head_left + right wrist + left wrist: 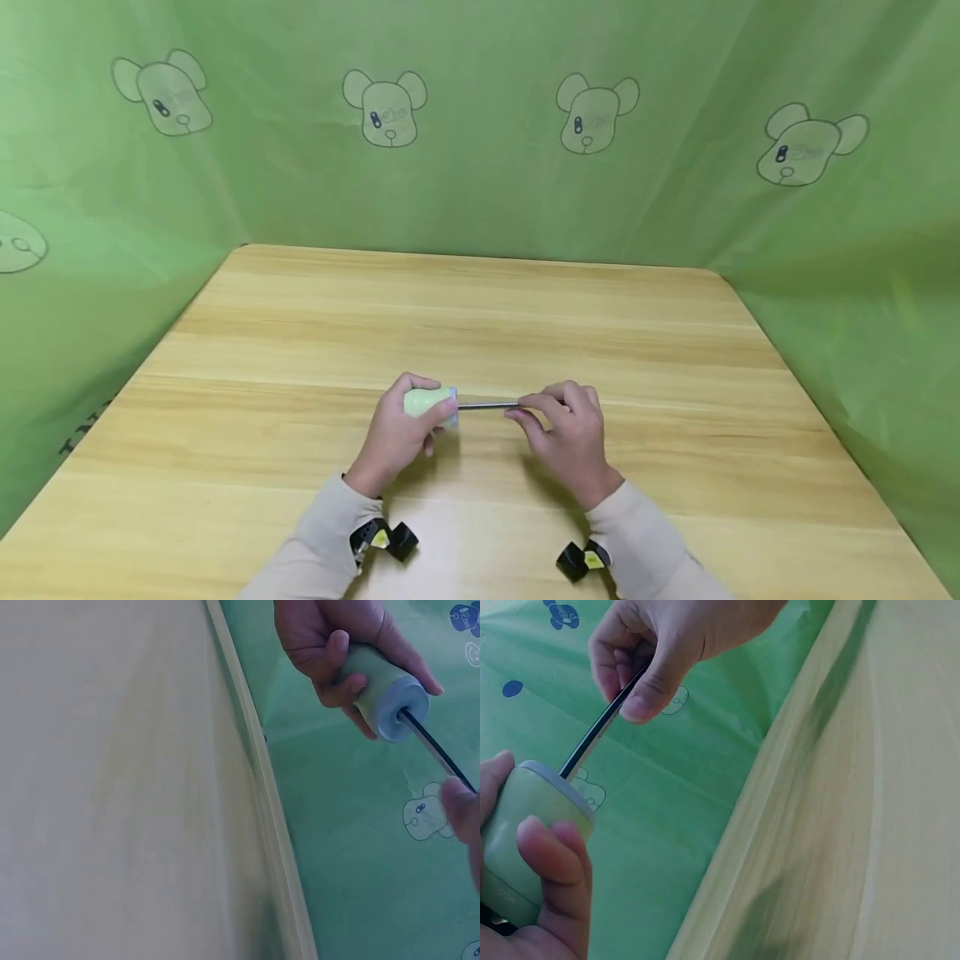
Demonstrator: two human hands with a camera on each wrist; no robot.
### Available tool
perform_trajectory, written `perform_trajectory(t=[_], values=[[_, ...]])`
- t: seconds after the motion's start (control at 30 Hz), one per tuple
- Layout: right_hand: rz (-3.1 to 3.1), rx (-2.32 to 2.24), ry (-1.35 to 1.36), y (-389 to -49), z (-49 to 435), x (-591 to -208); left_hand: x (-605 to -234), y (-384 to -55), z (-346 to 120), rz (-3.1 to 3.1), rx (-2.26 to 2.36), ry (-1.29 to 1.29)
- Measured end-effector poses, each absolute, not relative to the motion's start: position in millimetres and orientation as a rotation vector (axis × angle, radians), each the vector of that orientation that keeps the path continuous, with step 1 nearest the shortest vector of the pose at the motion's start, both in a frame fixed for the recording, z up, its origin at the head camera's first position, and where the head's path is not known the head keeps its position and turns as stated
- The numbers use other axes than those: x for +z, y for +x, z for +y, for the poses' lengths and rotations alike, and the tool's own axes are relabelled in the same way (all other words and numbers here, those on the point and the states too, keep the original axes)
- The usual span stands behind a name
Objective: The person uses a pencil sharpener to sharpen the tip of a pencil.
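A pale green, rounded pencil sharpener (417, 402) with a light blue end lies on its side in the grip of my left hand (392, 437), above the table. From the hole in that blue end a slim dark pencil (487, 406) points right. My right hand (573, 437) pinches the pencil's far end between thumb and fingers. The right wrist view shows the pencil (437, 750) entering the middle of the end face; its tip is hidden inside. In the left wrist view, fingers wrap the green body of the sharpener (525, 847).
A light wood-grain table (480, 325) spreads beneath both hands. Green sheeting (480, 200) with printed bear heads stands behind it and along both sides. Small black wrist cameras are strapped at the left sleeve (315, 533) and the right sleeve (645, 533).
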State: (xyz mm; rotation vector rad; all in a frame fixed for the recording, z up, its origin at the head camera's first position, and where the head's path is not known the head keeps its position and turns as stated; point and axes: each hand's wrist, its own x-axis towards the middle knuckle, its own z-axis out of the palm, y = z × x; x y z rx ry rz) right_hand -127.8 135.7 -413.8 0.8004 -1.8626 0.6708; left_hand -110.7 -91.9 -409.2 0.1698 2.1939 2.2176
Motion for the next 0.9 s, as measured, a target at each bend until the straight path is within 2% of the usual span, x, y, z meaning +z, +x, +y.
perform_trajectory(t=[0.17, 0.27, 0.37, 0.47, 0.67, 0.9], values=[[-1.853, 0.667, 0.819, -130, 138, -411, -409, -110, -92, 2.202, 2.153, 0.209], [-2.26, 0.913, 0.831, -126, 141, -403, -411, -111, -93, 2.277, 2.074, 0.276], [-2.781, 1.207, 0.673, -121, 143, -393, -415, -111, -94, 2.33, 1.978, 0.366], [-3.025, 1.2, 0.543, -118, 142, -390, -419, -111, -94, 2.346, 1.944, 0.41], [-2.554, 0.549, 0.571, -115, 135, -404, -419, -113, -89, 2.339, 2.05, 0.329], [-2.046, 0.534, 0.679, -118, 131, -407, -410, -112, -88, 2.116, 2.248, 0.177]])
